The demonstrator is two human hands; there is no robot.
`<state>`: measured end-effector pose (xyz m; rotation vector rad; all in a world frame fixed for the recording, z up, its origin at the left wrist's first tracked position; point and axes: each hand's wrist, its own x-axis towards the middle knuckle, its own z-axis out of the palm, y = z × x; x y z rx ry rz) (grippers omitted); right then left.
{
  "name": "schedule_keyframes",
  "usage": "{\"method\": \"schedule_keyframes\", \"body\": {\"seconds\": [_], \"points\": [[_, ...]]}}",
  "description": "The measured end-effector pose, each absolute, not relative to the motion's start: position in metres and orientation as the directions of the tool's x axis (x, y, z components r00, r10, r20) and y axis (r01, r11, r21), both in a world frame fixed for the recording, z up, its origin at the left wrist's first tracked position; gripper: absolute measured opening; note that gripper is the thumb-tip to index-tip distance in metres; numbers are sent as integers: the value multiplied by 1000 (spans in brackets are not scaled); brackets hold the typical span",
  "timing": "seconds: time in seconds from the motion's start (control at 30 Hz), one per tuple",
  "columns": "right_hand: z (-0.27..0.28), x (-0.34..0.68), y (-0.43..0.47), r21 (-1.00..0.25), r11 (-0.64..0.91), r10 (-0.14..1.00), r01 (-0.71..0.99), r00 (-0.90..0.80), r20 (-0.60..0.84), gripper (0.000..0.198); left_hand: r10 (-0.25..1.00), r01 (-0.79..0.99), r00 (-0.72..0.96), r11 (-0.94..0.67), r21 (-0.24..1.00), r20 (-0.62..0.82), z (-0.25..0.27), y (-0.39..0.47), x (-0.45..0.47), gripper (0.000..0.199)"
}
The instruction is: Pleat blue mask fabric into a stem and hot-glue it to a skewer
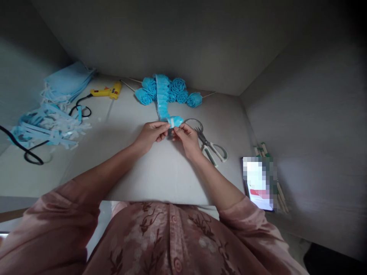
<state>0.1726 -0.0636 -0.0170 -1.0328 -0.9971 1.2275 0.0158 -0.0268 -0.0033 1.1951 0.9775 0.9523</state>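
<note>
A long pleated blue strip [162,95] runs from the flowers at the back down toward me, and its near end is bunched between my hands. My left hand [151,135] pinches the left side of that end, beside a small white patch. From the right, my right hand [186,137] pinches the same end with thumb and fingers. Several blue rosette flowers [178,84] on thin sticks lie behind the strip, partly covered by it. Just right of my right hand, scissors [207,142] with white handles rest on the table.
A yellow glue gun [106,91] with a black cord lies at back left. Beside it are stacked blue face masks [69,82] and a heap of cut scraps [51,124]. A lit phone [258,185] and several sticks [282,198] are at the right wall.
</note>
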Motion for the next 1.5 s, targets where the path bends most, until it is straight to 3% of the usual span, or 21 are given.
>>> {"method": "schedule_keyframes", "body": {"seconds": [0.13, 0.27, 0.5, 0.77, 1.03, 1.17, 1.33, 1.5], "points": [[-19, 173, -62, -977, 57, 994, -205, 101, 36, 42, 965, 158, 130, -245, 957, 226, 1, -28, 13, 22], [-22, 173, -61, -985, 63, 994, -163, 97, 47, 39, 862, 421, 226, -507, 752, 455, 1, -28, 11, 9], [-25, 175, -61, -991, 124, 990, -39, 71, 121, 29, 771, 599, 372, -625, 501, 517, -7, -24, 7, 18], [-30, 177, -59, -974, 188, 978, 126, 67, 197, 28, 751, 669, 457, -643, 372, 477, -2, -28, 7, 19], [-25, 175, -61, -966, 174, 978, 191, 77, 192, 30, 781, 658, 423, -613, 437, 459, -2, -29, 9, 17], [-24, 175, -62, -968, 164, 980, 189, 84, 183, 28, 821, 590, 371, -569, 572, 434, -3, -26, 9, 14], [-25, 175, -61, -979, 144, 983, 141, 97, 158, 26, 922, 481, 237, -386, 787, 307, -2, -23, 11, 11], [-29, 177, -58, -991, 115, 985, 71, 120, 122, 24, 953, 414, 142, -304, 858, 268, 0, -22, 12, 9]]}}
